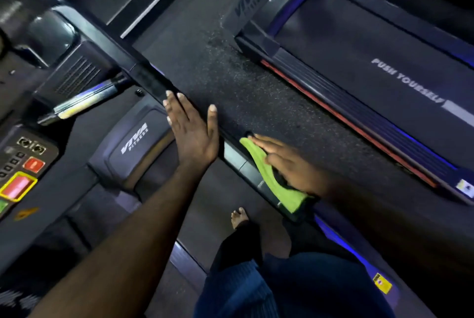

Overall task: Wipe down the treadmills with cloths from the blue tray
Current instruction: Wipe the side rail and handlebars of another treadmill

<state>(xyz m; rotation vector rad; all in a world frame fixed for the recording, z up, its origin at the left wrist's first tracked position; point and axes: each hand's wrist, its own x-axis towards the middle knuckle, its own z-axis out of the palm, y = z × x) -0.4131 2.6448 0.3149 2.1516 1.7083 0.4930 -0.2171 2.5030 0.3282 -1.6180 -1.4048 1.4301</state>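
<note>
I stand on a black treadmill whose motor cover (133,148) reads VIVA FITNESS. My right hand (289,164) lies flat on a green cloth (266,176) and presses it against the treadmill's right side rail (236,158). My left hand (192,130) is open, fingers straight, resting on the upright bar (151,81) above that rail. A second treadmill (372,66) with PUSH YOURSELF on its belt stands to the right. The blue tray is out of view.
The console (23,171) with red and yellow-framed buttons is at the left, a shiny handlebar (82,99) beside it. A speckled floor strip (256,92) separates the two treadmills. My bare foot (239,216) stands on the belt.
</note>
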